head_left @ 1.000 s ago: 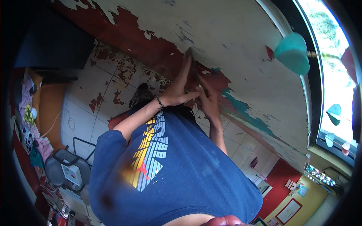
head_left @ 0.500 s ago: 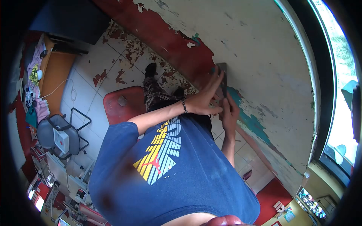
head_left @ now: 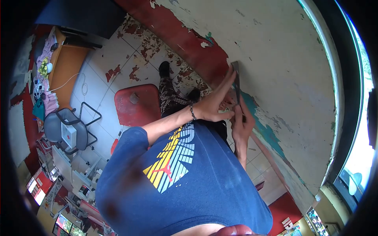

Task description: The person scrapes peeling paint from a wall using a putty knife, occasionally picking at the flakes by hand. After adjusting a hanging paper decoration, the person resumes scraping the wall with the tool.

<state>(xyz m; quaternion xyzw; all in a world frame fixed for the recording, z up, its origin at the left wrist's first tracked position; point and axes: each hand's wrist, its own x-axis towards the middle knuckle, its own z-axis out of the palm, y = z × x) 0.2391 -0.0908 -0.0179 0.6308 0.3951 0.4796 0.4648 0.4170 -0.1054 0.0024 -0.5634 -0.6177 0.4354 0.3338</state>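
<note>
One scraper (head_left: pixel 237 84) lies against the wall (head_left: pixel 283 74) right of upper centre; right hand (head_left: pixel 241 125) clamped on its lower end, left hand (head_left: pixel 210 108) spread alongside. Uneven pressure could cause skidding, gouging the wall.

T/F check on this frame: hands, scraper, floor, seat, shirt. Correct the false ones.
1. The right hand grips the scraper. True.
2. The left hand hangs away from the scraper. False: its fingers touch it.
3. Paint flakes lie on the tiled floor. True.
4. The bracelet is on the right wrist. False: it is on the left.
5. A small object rests on the red seat. True.
6. The shirt is plain white. False: it is blue with a print.
</note>
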